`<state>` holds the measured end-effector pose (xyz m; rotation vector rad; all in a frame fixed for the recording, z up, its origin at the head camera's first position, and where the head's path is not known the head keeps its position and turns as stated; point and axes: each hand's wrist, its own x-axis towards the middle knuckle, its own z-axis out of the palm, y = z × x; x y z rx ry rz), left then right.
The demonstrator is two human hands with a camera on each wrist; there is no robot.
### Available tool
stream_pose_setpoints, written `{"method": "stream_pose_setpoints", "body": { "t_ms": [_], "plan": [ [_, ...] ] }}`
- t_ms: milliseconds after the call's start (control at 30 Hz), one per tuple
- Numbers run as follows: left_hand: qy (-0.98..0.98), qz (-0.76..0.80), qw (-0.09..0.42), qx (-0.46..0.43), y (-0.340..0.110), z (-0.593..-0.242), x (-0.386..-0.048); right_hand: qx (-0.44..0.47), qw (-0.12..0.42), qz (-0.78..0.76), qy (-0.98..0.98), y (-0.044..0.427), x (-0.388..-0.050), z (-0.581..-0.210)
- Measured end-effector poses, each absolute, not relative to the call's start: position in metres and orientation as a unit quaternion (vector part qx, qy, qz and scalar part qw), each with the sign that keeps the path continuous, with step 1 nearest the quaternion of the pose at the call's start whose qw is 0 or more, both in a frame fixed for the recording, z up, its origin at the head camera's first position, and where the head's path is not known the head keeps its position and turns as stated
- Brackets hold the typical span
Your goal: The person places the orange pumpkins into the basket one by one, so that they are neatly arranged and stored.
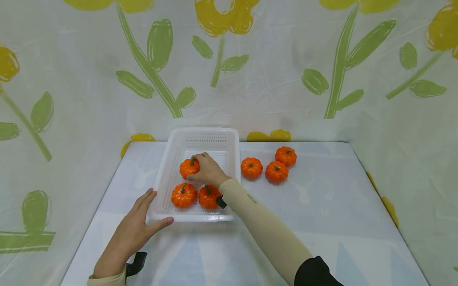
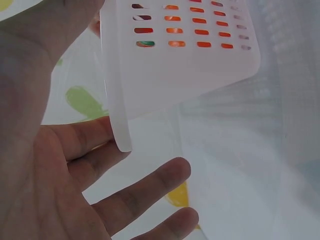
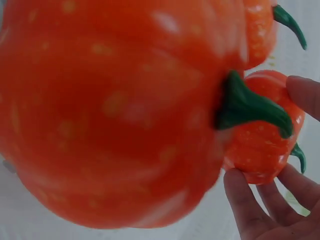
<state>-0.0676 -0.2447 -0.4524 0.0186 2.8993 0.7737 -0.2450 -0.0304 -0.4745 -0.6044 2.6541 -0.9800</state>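
From the head view: grips an orange pumpkin (image 1: 187, 169) between thumb and fingers of the right hand (image 1: 211, 171), inside a white basket (image 1: 234, 153) on a pale table (image 1: 322, 194). Holds the left hand (image 1: 134, 228) at the basket's near left corner, fingers straight and spread. Shows a second pumpkin (image 1: 184, 195) and a third pumpkin (image 1: 207, 196) side by side in the basket's near half, the latter partly covered by the right wrist. Shows three loose pumpkins (image 1: 276, 172) on the table, right of the basket, and behind, a backdrop (image 1: 264, 103) with yellow flowers (image 1: 241, 18). From the left wrist view: touches the basket's rim with two fingers, stretches two others past it; shows orange through side slots. From the right wrist view: curls fingers round the orange pumpkin, behind a much closer pumpkin (image 3: 115, 115). Cannot tell whether lifted or resting.
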Motion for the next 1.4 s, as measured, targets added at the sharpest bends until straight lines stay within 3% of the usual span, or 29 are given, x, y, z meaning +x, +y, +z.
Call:
{"method": "stream_pose_setpoints", "body": {
  "t_ms": [567,1400],
  "plan": [
    [0.965,0.252,0.074,0.001,-0.2434,-0.4524,-0.0669,-0.204,0.157,-0.300,0.919,-0.0316,-0.2456,-0.4843],
    [0.965,0.252,0.076,-0.003,-0.2435,-0.4523,-0.0670,-0.192,0.143,-0.369,0.898,-0.0302,-0.2429,-0.4750]
  ]
}}
